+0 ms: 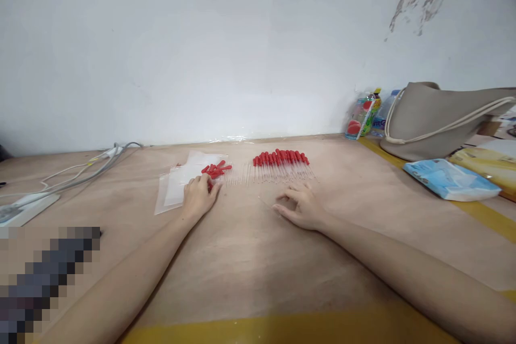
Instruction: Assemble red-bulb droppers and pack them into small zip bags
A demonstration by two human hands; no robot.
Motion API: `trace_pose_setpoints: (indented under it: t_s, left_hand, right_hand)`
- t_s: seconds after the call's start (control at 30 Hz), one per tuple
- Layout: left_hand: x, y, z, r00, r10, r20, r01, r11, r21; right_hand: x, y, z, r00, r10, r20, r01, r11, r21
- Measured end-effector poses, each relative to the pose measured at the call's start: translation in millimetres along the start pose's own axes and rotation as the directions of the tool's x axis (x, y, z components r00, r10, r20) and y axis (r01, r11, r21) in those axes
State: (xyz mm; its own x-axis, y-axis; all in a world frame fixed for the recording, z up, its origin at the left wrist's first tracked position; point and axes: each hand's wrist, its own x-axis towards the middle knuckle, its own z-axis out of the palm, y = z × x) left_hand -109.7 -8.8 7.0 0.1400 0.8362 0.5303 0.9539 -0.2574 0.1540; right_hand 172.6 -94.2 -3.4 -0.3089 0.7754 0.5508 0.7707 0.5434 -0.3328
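My left hand (199, 193) rests at the near edge of a small pile of red rubber bulbs (217, 171), its fingers closed around a red bulb (210, 184) that partly shows by the thumb. My right hand (301, 207) is low over the table, fingers curled. A thin clear tube (264, 202), faint against the tabletop, sticks out leftward from its thumb and fingertips. Beyond that hand lies a row of droppers (282, 159), red bulbs away from me and clear stems toward me. Several bare clear tubes (241, 173) lie between pile and row.
White translucent sheets or bags (173, 189) lie beside my left hand. Cables and a white power strip (36, 208) are at far left. At right stand bottles (365, 113), a grey bag (435, 118) and a blue packet (449, 178). A wall (242, 54) bounds the back.
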Motion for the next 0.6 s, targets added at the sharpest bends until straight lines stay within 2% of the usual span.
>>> trace_pose_setpoints:
  t_s: [0.07, 0.13, 0.23, 0.3, 0.4, 0.53, 0.6]
  left_hand:
    - [-2.2, 5.1, -2.8, 1.0, 0.005, -0.013, -0.005, 1.0, -0.023]
    - [-8.9, 15.6, -6.2, 0.997, 0.068, -0.032, -0.071, 0.993, -0.094]
    - [-25.0, 38.9, -9.6, 0.962, 0.273, -0.027, -0.27, 0.923, -0.275]
    - [-34.9, 53.6, -9.7, 0.924, 0.38, 0.039, -0.338, 0.862, -0.379]
    - [-42.4, 65.5, -8.1, 0.9, 0.421, 0.115, -0.326, 0.823, -0.465]
    - [-41.4, 66.4, -7.1, 0.917, 0.37, 0.146, -0.25, 0.823, -0.51]
    - [-40.5, 66.5, -7.1, 0.919, 0.372, 0.133, -0.251, 0.81, -0.53]
  right_hand:
    - [0.7, -2.8, -0.3, 0.998, 0.053, 0.031, -0.054, 0.999, 0.004]
    - [1.3, -5.1, 1.0, 0.995, 0.079, 0.068, -0.08, 0.997, 0.016]
    - [1.3, -7.1, 4.5, 0.992, 0.076, 0.098, -0.078, 0.997, 0.013]
    - [1.4, -8.1, 7.3, 0.994, 0.055, 0.096, -0.054, 0.999, -0.006]
    - [2.9, -9.6, 11.7, 0.996, 0.024, 0.085, -0.021, 0.999, -0.039]
    - [4.6, -10.5, 14.9, 0.999, 0.009, 0.044, -0.005, 0.997, -0.08]
    - [4.5, -10.7, 14.5, 1.0, 0.029, -0.007, -0.03, 0.996, -0.085]
